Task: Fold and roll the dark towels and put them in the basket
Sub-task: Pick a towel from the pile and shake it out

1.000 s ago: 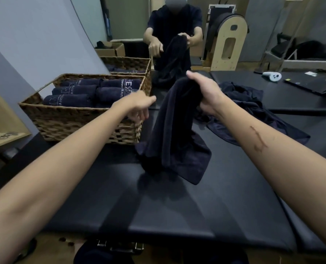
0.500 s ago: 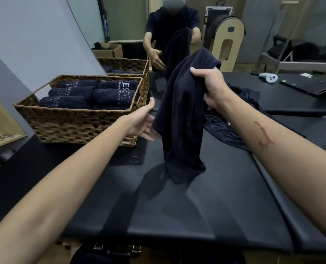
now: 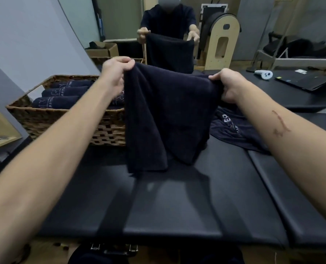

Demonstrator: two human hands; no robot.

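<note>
A dark towel [image 3: 166, 115] is held up in the air over the black desk [image 3: 177, 202]. Its top edge is stretched between the two hands, and the rest hangs down in folds. The bottom edge is seen just above the desk; whether it touches cannot be told.

The top left corner is pinched by the left hand [image 3: 116, 73], with the fingers [image 3: 127, 63] curled tight over the cloth. The top right corner is gripped by the right hand [image 3: 227, 86], with its fingers bent round the edge.

A woven basket [image 3: 63, 121] is set on the desk just to the left of the towel. Rolled towels [image 3: 61, 96] with pale letters on them are laid side by side inside it. Part of the basket is hidden behind the hanging towel.

A loose towel [image 3: 232, 128] with pale letters is left lying flat on the desk to the right, just behind the hanging one.

Farther back, another towel [image 3: 169, 52] is held up by a second person [image 3: 168, 18]. A white controller [image 3: 264, 74] and a flat black laptop [image 3: 305, 80] are seen on the far right of the desk.
</note>
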